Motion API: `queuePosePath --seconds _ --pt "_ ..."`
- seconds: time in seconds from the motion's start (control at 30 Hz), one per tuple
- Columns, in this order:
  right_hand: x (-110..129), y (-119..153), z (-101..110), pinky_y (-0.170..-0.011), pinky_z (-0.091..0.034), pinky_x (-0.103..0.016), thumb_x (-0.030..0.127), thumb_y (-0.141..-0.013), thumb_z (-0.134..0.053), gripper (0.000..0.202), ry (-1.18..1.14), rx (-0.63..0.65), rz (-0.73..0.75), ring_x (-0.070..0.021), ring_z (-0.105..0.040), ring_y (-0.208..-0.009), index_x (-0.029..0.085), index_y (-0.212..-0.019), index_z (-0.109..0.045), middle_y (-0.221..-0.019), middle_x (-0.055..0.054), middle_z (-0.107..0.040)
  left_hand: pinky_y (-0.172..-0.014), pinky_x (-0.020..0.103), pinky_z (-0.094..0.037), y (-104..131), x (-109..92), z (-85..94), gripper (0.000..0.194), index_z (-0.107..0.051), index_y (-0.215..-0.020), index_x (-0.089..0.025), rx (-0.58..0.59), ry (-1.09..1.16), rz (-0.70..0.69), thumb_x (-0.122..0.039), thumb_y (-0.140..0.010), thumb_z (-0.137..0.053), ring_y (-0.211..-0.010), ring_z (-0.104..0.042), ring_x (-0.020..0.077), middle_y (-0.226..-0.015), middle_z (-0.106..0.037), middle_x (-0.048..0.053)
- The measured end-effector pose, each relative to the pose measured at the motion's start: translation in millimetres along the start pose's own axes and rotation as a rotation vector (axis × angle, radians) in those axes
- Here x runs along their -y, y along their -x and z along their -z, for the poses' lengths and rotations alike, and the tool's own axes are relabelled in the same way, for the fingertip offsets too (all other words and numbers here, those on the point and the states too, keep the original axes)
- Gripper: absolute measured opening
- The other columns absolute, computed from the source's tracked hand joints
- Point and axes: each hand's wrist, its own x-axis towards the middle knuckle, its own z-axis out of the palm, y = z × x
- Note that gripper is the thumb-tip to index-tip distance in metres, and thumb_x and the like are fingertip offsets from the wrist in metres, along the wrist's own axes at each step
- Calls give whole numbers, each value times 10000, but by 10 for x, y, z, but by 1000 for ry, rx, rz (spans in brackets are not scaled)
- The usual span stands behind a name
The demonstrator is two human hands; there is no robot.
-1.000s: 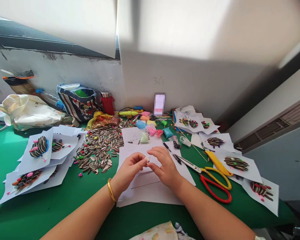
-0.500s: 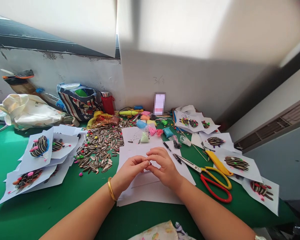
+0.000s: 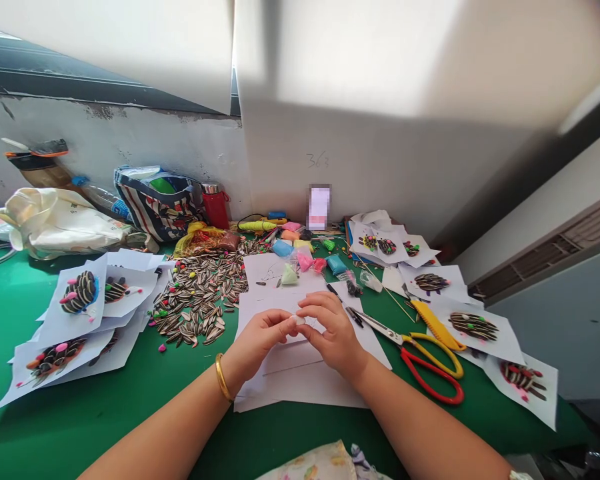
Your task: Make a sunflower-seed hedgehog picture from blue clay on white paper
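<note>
Over the white paper sheets [image 3: 300, 383], my two hands meet at the fingertips. Between them is a small white lump [image 3: 299, 320] that looks like modelling clay. My left hand [image 3: 263, 340], below a gold bangle, pinches it between thumb and finger. My right hand [image 3: 337, 337] has its thumb and curved fingers at the lump's other side, closed on it. Just beyond lie a pale green clay packet [image 3: 289, 275] and a paper with thin drawn lines. Black pens [image 3: 354, 316] rest by my right fingers.
Striped sunflower seeds [image 3: 207, 293] spread left of the paper. Scissors [image 3: 415, 353] with red and yellow handles and a yellow cutter [image 3: 437, 325] lie right. Seed-decorated cards [image 3: 80, 293] are stacked left, others [image 3: 473, 327] right. A phone [image 3: 319, 208] leans against the wall.
The fingertips have parted slightly and the white lump now shows between them. My right fingers have shifted a little to the right. Everything on the table stays in place.
</note>
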Motion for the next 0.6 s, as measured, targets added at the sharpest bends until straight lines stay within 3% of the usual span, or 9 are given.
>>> queuePosePath --seconds 0.17,0.47,0.6 --pt "11 1 10 -966 -469 -471 284 -846 -694 206 -10 14 -11 -249 -558 -1096 260 -1043 -641 -1068 -63 -657 -675 262 -388 -8 -23 -2 273 -674 -790 -167 -88 -22 -14 -436 -769 -715 -698 -488 129 -767 -607 9" --pt "20 13 -1 -969 -460 -465 232 -873 -623 30 -29 26 -26 -239 -554 -1101 250 -897 -623 -1063 -53 -656 -662 258 -374 15 -98 -21 270 -634 -701 -173 -142 -91 -89 -423 -796 -669 -666 -461 133 -694 -568 -4" --pt "0 10 9 -982 -456 -472 306 -895 -617 228 -50 64 1 -246 -550 -1123 270 -1120 -613 -1122 -68 -650 -654 253 -363 13 -86 -12 288 -623 -672 -167 -90 -107 -81 -421 -803 -663 -660 -440 129 -666 -534 -12"
